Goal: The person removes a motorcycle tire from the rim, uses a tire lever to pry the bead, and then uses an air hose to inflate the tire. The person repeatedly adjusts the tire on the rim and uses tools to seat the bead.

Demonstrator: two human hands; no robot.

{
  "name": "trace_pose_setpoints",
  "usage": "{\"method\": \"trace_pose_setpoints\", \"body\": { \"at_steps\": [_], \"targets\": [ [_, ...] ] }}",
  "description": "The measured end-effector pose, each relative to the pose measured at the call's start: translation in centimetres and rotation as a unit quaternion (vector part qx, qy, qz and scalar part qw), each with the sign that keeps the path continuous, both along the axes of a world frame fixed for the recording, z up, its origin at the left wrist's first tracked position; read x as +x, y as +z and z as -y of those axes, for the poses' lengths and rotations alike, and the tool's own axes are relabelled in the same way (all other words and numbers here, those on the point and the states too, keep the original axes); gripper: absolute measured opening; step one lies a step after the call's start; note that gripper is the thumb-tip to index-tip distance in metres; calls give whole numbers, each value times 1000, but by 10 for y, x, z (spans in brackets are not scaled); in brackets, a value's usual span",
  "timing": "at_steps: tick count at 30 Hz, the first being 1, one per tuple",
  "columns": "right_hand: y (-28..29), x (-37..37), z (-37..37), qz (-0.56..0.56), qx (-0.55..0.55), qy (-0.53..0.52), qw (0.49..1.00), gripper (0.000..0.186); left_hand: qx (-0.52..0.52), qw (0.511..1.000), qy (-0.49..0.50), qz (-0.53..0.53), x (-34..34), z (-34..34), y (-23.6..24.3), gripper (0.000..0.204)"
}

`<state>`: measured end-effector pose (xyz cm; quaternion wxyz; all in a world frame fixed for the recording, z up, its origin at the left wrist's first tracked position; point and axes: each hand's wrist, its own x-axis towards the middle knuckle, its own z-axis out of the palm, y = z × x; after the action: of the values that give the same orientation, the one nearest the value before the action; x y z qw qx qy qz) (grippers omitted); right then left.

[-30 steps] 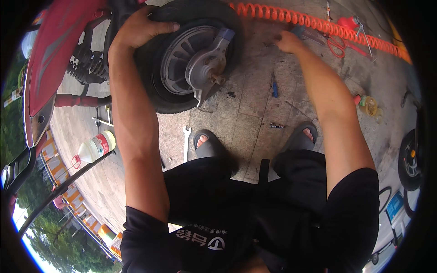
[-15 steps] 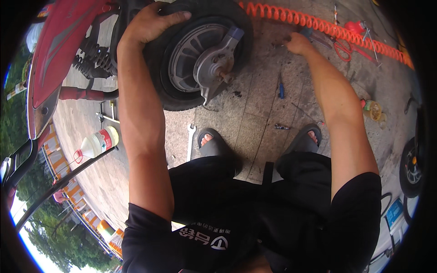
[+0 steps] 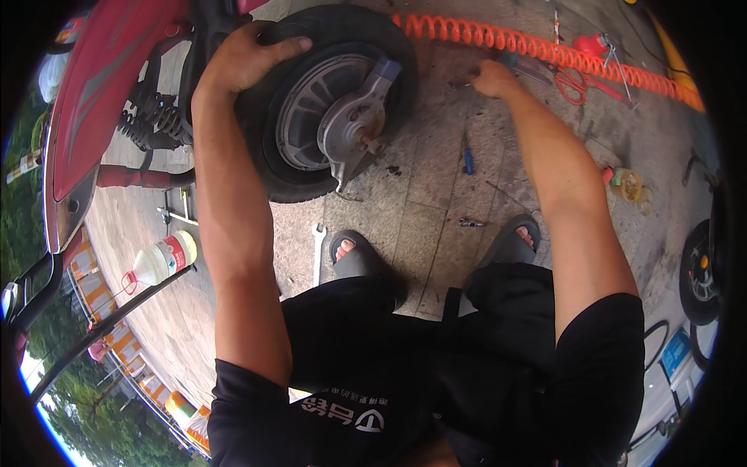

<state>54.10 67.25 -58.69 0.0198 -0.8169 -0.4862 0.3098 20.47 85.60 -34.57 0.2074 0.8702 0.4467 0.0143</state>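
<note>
On tyre (image 3: pixel 342 28), L hand (image 3: pixel 240 64) grips wide; R hand (image 3: pixel 492 79) nr orange hose (image 3: pixel 498 34) part-curled, hold unclear.

Both arms (image 3: pixel 237 194) extended, right fingers (image 3: pixel 484 79) curled

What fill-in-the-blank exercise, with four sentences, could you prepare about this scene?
The ____ hand touches the black rubber tyre.
The red-handled scissors lie nearer the ____ hand.
The silver metal wrench lies beside the ____ dark sandal.
The slim screwdriver between tyre and scissors has a handle coloured ____.

Missing words: left; right; left; blue.
</note>
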Motion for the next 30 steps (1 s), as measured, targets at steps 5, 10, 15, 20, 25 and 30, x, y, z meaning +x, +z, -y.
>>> {"method": "trace_pose_setpoints", "body": {
  "at_steps": [5, 10, 15, 20, 25, 30],
  "targets": [
    [-7, 8, -2, -11, 26, 1, 1000, 40, -57, 998, 0, -14, 4, 10, 10, 103],
    [-2, 23, -1, 8, 107, -50, 993, 41, -25, 999, -6, -28, 9, 29, 14, 95],
    [17, 39, -10, 5, 238, -162, 958, 39, 20, 999, -24, -38, 10, 58, 22, 84],
    [61, 44, -31, -52, 338, -144, 929, 36, 30, 999, -27, -5, -3, 105, 31, 81],
    [128, 25, -58, -169, 417, -18, 893, 32, 39, 998, -51, 20, -15, 147, 36, 84],
    [156, -16, -64, -282, 301, 150, 898, 33, 30, 995, -92, -10, -27, 168, 36, 86]
  ]
}}
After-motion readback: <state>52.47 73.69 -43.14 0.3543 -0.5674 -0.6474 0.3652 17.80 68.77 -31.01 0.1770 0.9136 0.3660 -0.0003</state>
